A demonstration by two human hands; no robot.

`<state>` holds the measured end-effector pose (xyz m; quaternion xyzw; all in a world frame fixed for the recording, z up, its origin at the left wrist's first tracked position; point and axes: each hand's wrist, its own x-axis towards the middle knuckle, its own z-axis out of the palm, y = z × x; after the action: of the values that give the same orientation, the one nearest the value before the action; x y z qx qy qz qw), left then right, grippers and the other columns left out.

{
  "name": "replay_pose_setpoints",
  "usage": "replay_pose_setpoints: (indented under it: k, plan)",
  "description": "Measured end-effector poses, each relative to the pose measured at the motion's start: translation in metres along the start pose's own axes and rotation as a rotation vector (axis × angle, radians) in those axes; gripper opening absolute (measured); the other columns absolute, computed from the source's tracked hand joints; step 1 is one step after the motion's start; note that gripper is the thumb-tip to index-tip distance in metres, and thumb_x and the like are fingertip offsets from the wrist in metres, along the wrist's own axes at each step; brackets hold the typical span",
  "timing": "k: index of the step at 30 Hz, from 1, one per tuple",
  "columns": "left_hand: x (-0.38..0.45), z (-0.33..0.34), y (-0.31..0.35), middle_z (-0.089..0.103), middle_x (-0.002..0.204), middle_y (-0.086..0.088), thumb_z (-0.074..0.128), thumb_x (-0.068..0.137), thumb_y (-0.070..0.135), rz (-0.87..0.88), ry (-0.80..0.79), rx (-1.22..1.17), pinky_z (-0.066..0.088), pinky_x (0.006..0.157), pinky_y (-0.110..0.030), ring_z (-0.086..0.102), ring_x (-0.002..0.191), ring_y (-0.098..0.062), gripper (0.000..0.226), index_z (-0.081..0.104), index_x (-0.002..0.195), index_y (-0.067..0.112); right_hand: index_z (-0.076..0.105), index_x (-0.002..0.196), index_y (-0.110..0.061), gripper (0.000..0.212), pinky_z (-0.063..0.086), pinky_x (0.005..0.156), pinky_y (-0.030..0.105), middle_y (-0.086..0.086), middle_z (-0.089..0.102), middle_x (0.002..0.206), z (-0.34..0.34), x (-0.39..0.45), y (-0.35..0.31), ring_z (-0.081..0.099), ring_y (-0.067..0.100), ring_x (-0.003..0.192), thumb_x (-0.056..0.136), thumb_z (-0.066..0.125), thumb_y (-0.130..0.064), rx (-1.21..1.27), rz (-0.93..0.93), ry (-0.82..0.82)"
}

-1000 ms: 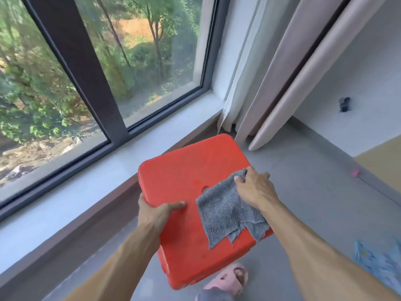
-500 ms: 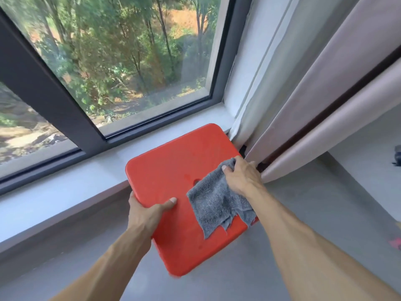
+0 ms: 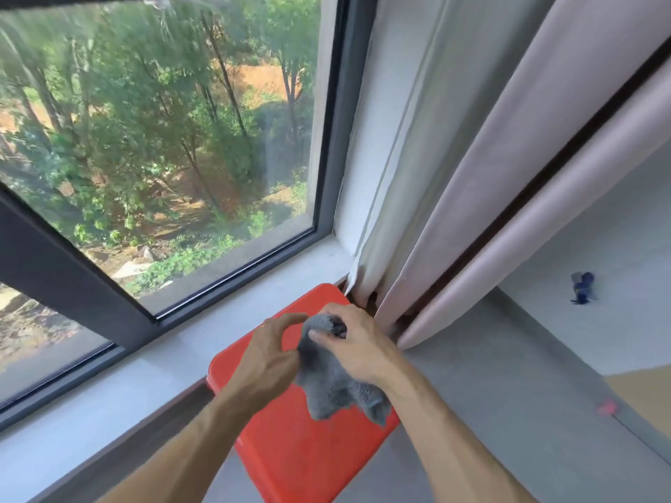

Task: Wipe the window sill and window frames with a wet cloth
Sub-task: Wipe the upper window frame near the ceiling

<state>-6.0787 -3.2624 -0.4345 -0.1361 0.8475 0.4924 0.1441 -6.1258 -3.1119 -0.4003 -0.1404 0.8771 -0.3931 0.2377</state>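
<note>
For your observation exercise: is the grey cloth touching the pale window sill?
No: the right hand holds the grey cloth above the red plastic stool, off the pale window sill.

This looks like a room in a home, up high in a building. Beyond the hands is a big glass window with a dark grey metal frame (image 3: 326, 147), and through it you look down on green trees and orange dirt. A pale grey stone window sill (image 3: 120, 379) runs just past the left hand. Long, soft, pinkish-beige cloth curtains (image 3: 483, 168) hang to the floor past the right hand. Under both hands sits a bright red plastic stool with a square top (image 3: 301, 451). The smooth grey floor (image 3: 508, 404) spreads out to the right of the right hand, up to a plain pale wall (image 3: 617, 230).
</note>
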Motion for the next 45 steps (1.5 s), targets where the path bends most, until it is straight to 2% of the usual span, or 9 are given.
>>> replay_pose_setpoints:
  k: [3,6,9,13,19,23,28,33,45]
  plan:
    - [0.008,-0.052,0.065,0.07,0.081,0.006,0.054,0.063,0.019,0.088,-0.166,-0.023,0.047,0.068,-0.016,0.058,0.075,0.002,0.022,0.068,0.079,0.023,0.067,0.091,-0.011,0.003,0.038,0.066,0.005,-0.014,0.057,0.074,-0.053,-0.008,-0.064,0.053,-0.017,0.068,0.091,0.067,-0.014,0.061,-0.005,0.121]
    - [0.005,-0.104,0.129,0.062,0.065,0.003,0.055,0.065,0.022,0.197,-0.199,-0.053,0.047,0.064,-0.03,0.056,0.065,-0.008,0.015,0.059,0.075,0.013,0.068,0.094,-0.014,0.01,0.04,0.066,0.005,-0.016,0.064,0.079,-0.108,-0.023,-0.123,0.056,-0.015,0.07,0.091,0.062,-0.007,0.129,0.021,0.291]
    - [0.003,-0.146,0.197,0.059,0.052,0.01,0.057,0.089,0.003,0.301,-0.179,-0.049,0.039,0.052,-0.021,0.051,0.051,-0.002,0.018,0.058,0.076,0.015,0.068,0.096,-0.024,0.027,0.04,0.062,0.003,-0.017,0.066,0.083,-0.159,-0.046,-0.173,0.058,-0.013,0.07,0.089,0.054,-0.002,0.173,0.092,0.469]
    - [-0.015,-0.189,0.29,0.061,0.057,0.013,0.059,0.095,0.012,0.504,-0.132,0.011,0.037,0.05,-0.011,0.054,0.052,0.005,0.021,0.064,0.077,0.022,0.062,0.107,-0.028,0.023,0.039,0.055,0.011,-0.007,0.066,0.093,-0.214,-0.078,-0.23,0.057,0.003,0.069,0.089,0.06,-0.013,0.185,0.102,0.73]
    - [-0.033,-0.253,0.428,0.069,0.085,-0.001,0.055,0.098,0.026,0.7,-0.038,0.073,0.045,0.068,-0.028,0.062,0.081,-0.018,0.017,0.068,0.086,0.023,0.067,0.09,-0.019,0.008,0.045,0.061,0.019,-0.003,0.071,0.085,-0.304,-0.116,-0.329,0.066,0.015,0.073,0.083,0.07,-0.02,0.197,-0.05,0.944]
    - [-0.037,-0.29,0.51,0.07,0.094,-0.003,0.055,0.097,0.028,0.815,0.075,0.101,0.053,0.075,-0.033,0.065,0.087,-0.022,0.015,0.069,0.095,0.022,0.069,0.09,-0.006,0.02,0.05,0.067,0.031,0.014,0.072,0.089,-0.359,-0.118,-0.382,0.067,0.027,0.076,0.086,0.068,-0.025,0.209,-0.167,1.048]
    - [-0.029,-0.329,0.589,0.069,0.084,-0.001,0.058,0.096,0.027,0.953,0.331,0.191,0.052,0.071,-0.031,0.063,0.078,-0.018,0.009,0.067,0.095,0.024,0.066,0.086,-0.014,0.012,0.045,0.062,0.026,0.001,0.066,0.075,-0.42,-0.089,-0.429,0.061,0.019,0.069,0.091,0.065,-0.025,0.262,-0.325,1.123]
    - [0.01,-0.369,0.668,0.066,0.079,0.001,0.061,0.094,0.026,1.068,0.546,0.209,0.052,0.066,-0.031,0.062,0.074,-0.018,0.012,0.07,0.101,0.022,0.066,0.104,-0.017,0.015,0.053,0.09,0.042,0.001,0.069,0.098,-0.495,-0.037,-0.477,0.066,0.022,0.094,0.095,0.059,-0.026,0.247,-0.49,1.135]
    - [-0.049,-0.559,1.009,0.05,0.066,0.012,0.062,0.093,0.017,1.319,1.195,0.563,0.039,0.054,-0.028,0.046,0.049,-0.008,0.018,0.045,0.091,0.021,0.033,0.103,-0.023,0.022,0.051,0.065,0.04,-0.001,0.056,0.079,-0.778,-0.034,-0.775,0.06,0.025,0.074,0.098,0.054,-0.019,-0.122,-0.813,1.381]
